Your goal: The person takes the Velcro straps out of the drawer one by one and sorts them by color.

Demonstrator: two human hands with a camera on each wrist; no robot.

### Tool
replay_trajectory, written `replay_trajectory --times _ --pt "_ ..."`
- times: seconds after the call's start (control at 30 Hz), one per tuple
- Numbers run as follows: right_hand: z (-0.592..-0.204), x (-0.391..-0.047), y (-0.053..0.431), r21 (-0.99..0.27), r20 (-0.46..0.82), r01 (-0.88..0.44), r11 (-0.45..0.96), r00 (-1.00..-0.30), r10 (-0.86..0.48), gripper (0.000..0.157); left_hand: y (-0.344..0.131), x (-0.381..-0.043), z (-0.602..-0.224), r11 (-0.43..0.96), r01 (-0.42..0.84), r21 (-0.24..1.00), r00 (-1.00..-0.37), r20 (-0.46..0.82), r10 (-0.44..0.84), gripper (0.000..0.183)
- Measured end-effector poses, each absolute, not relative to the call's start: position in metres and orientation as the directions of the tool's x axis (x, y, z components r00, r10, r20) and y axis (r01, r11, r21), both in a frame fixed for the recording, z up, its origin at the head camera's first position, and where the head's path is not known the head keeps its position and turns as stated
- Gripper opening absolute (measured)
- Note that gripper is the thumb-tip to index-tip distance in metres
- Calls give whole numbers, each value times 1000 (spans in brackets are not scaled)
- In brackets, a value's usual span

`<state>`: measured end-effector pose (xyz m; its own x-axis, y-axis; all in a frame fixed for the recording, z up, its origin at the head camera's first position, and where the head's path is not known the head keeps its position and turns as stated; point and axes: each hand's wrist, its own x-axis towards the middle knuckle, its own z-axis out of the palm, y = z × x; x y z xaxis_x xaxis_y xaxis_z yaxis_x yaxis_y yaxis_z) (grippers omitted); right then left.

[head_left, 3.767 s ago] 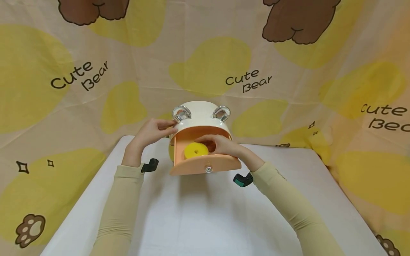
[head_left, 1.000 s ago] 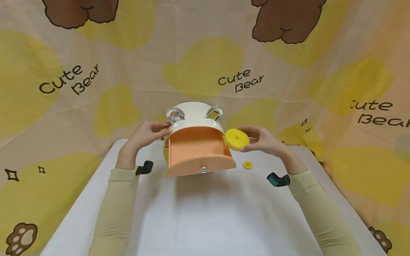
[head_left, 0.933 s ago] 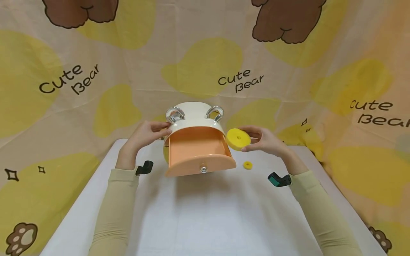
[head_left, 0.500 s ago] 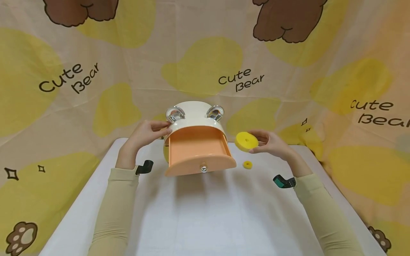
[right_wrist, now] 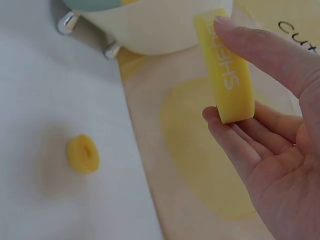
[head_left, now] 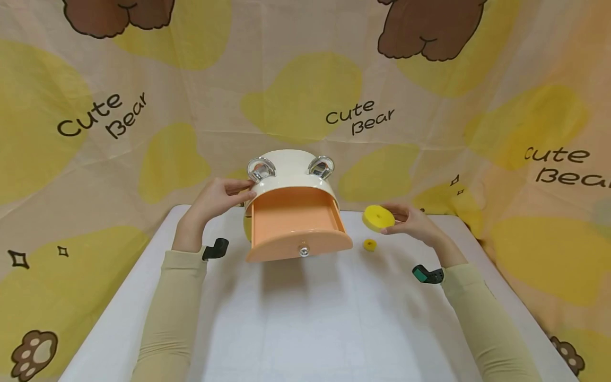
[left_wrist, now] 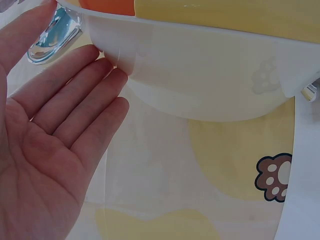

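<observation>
In the head view a cream box with two shiny silver ears has its peach drawer pulled out and nothing inside it. My left hand is at the box's left side; in the left wrist view its long fingers are nearly straight, tips against the cream wall. To the right of the drawer, my right hand pinches a thick yellow disc with a small centre hole. White lettering shows on the disc's rim between thumb and fingers in the right wrist view.
Below the held disc, a small yellow ring lies on the white table. The drawer front with its silver knob juts toward me. A bear-print cloth hangs close behind the box.
The yellow disc, earlier inside the drawer with my right hand at it, has come out and moved right. Lately it has gone further right and slightly down. My left hand stays at the box.
</observation>
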<state>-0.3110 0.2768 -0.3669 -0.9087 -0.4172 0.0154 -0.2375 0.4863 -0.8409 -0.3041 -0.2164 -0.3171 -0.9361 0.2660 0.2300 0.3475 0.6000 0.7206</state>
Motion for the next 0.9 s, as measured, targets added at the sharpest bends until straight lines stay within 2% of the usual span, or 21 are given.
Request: replay_trajectory --times 0.3,0.53,0.9 --pt "-392 -312 295 -832 -37 -150 534 -946 -322 75 -216 -303 -316 597 327 733 -944 225 241 55" --pt "-409 -313 307 -839 -44 -123 529 -955 -292 79 -215 -302 -316 592 327 737 -944 222 245 56" --pt "-435 -313 322 -813 -137 -16 582 -966 -217 88 -215 -302 -315 606 325 727 -945 220 243 56"
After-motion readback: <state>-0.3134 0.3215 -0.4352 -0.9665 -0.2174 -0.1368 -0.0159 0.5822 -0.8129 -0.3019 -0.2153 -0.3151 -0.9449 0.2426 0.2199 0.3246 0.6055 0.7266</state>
